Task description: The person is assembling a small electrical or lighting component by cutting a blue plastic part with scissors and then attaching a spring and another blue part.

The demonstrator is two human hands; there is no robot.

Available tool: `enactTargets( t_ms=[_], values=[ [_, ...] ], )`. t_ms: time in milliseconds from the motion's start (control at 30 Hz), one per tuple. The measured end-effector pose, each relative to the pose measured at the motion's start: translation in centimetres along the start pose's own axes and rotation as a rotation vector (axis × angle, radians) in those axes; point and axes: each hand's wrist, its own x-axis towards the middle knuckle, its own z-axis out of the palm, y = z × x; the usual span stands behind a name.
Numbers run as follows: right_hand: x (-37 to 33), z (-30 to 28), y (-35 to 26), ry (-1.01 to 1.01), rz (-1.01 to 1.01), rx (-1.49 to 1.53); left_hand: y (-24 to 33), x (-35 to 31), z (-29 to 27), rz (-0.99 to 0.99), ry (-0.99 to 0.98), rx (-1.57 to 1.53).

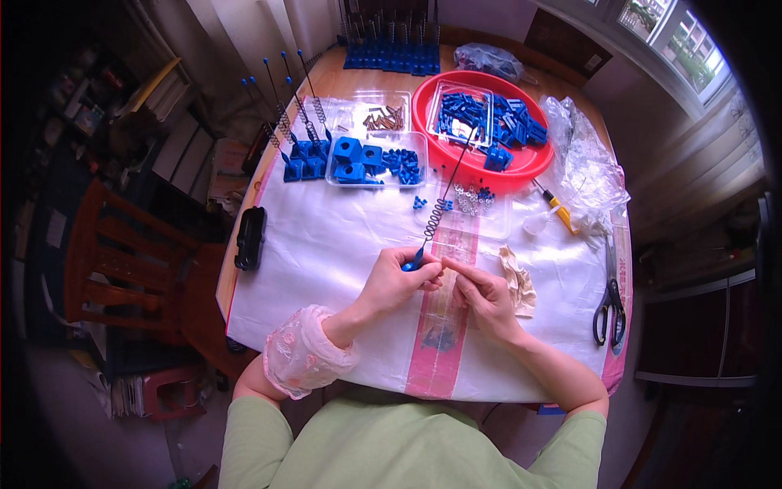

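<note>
Over the near middle of the table, my left hand (395,279) is closed around the blue base of a black spring rod (435,218). The rod's coil and thin straight end slant up and away toward the red basin. My right hand (489,303) meets the left fingertips with its thumb and fingers pinched together. Whatever lies in that pinch is too small or hidden to make out. Just right of it lies a crumpled beige cloth or paper (519,285). Beyond my hands are small blue pieces (419,202) and a scatter of silvery nuts (472,200).
Blue parts fill the red basin (423,145) and a clear tray (332,181). Finished-looking spring rods stand in blue blocks (308,160), more at the back (391,57). Black scissors (609,310), a yellow-handled tool (559,212), plastic wrap (582,163) and a black case (251,238) lie around.
</note>
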Motion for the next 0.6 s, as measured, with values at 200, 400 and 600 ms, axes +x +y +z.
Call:
enactTargets(
  t_ms=[200, 400, 600],
  values=[
    [-0.14, 0.16, 0.00, 0.012, -0.008, -0.035, 0.37, -0.27, 0.08, 0.010, -0.013, 0.008],
    [-0.27, 0.03, 0.00, 0.038, -0.014, 0.008, 0.47, -0.39, -0.05, 0.020, -0.045, 0.023],
    [0.01, -0.03, -0.43, 0.091, -0.058, 0.037, 0.27, -0.36, -0.08, 0.011, -0.060, 0.000]
  ],
)
